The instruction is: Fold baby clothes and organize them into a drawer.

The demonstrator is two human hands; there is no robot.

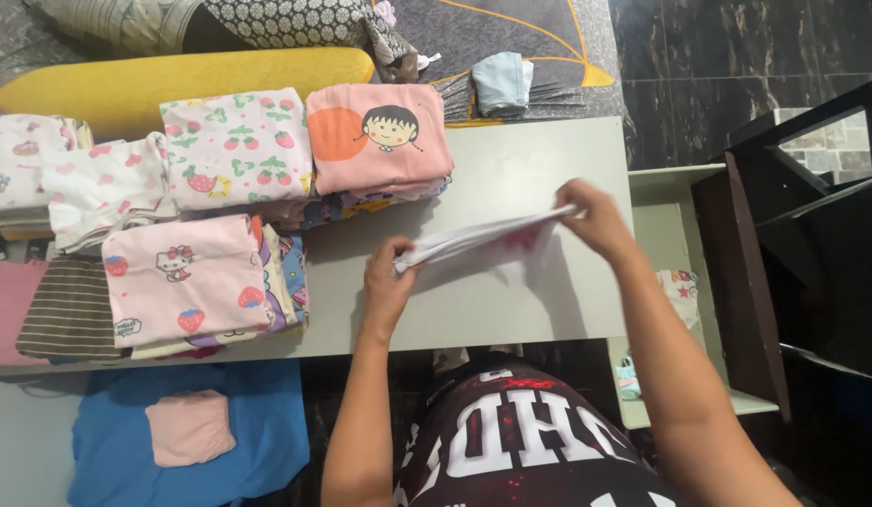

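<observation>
Left hand [387, 272]: fingers closed on the near end of the white garment [483, 237].
Right hand [596, 218]: pinches the far end.
White garment: thin, stretched into a band, lifted above the grey table [511, 169].
Behind: folded pink shirt with cartoon girl [380, 136].

Your left hand [387, 272] and right hand [594, 218] pinch the two ends of a white garment [483, 240], stretched between them just above the grey surface [511, 169]. To your left lie stacks of folded clothes: a pink top with a cartoon girl's face [380, 136], a white strawberry-print piece [237, 148], and a pink cat-print piece [184, 280] nearest you. A brown striped piece [70, 310] lies beside that one. Below the surface, a pink cloth [188, 428] rests on a blue cloth [258, 441].
</observation>
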